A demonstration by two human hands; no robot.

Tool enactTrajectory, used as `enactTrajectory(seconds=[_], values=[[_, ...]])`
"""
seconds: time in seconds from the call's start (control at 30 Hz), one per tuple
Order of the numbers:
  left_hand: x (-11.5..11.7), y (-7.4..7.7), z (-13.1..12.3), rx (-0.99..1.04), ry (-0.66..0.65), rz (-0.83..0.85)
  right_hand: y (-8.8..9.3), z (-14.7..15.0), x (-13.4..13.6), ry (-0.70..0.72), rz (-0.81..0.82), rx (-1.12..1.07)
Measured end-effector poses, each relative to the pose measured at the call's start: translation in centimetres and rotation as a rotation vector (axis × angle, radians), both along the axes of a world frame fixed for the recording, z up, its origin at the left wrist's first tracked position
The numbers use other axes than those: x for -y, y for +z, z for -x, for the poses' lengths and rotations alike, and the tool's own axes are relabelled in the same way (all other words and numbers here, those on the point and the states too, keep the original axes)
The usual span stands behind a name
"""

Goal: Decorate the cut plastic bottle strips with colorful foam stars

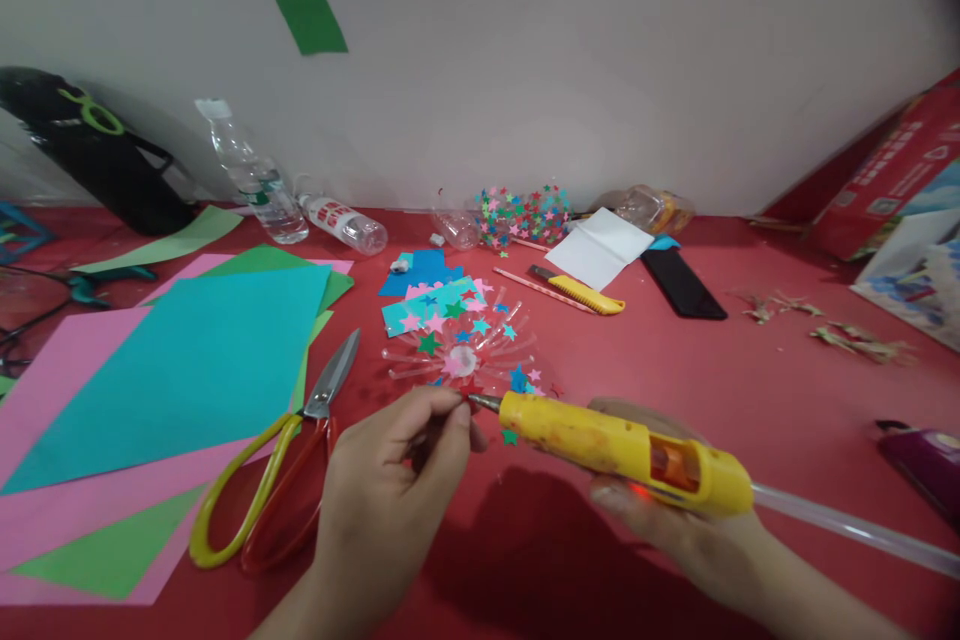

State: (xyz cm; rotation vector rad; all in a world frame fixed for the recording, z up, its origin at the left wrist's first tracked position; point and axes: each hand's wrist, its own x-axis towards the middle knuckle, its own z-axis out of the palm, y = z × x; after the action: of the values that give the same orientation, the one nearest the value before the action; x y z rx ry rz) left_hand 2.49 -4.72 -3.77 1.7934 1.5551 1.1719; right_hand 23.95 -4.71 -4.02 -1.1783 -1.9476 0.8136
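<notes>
My right hand [667,510] is wrapped round a yellow hot glue gun [600,435]; a clear glue stick [840,520] sticks out of its back end. The gun's metal nozzle points left and meets the fingertips of my left hand [397,470]. Those fingertips pinch a small red star, mostly hidden behind them. Just beyond lies a clear plastic bottle piece [465,360] cut into spreading strips, dotted with colored paper stars. A pair of scissors [319,400] with yellow and red handles rests to the left of my left hand, blades partly apart.
Colored paper sheets [187,350] cover the left side. A water bottle [262,180], a lying bottle [345,225] and a star-covered plastic piece [525,217] line the wall. A yellow utility knife [585,293], white paper [600,248] and a black phone [682,282] lie behind the glue gun.
</notes>
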Motion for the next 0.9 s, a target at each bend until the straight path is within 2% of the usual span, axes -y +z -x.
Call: enactTrajectory(seconds=[0.1, 0.3, 0.37, 0.6, 0.9], values=[[-0.06, -0.02, 0.00, -0.035, 0.000, -0.023, 0.13, 0.02, 0.00, -0.033, 0.005, -0.022], [0.05, -0.32, 0.27, -0.280, 0.036, -0.230, 0.51, 0.12, 0.10, -0.022, -0.087, 0.046], [0.09, -0.29, 0.32, -0.301, 0.033, -0.246, 0.52, 0.09, 0.08, -0.021, -0.107, 0.064], [0.04, -0.09, 0.08, -0.098, 0.012, -0.078, 0.64, 0.03, -0.01, 0.004, -0.108, 0.068], [0.00, -0.24, 0.18, 0.027, -0.011, -0.021, 0.67, 0.13, 0.17, -0.036, -0.088, 0.058]])
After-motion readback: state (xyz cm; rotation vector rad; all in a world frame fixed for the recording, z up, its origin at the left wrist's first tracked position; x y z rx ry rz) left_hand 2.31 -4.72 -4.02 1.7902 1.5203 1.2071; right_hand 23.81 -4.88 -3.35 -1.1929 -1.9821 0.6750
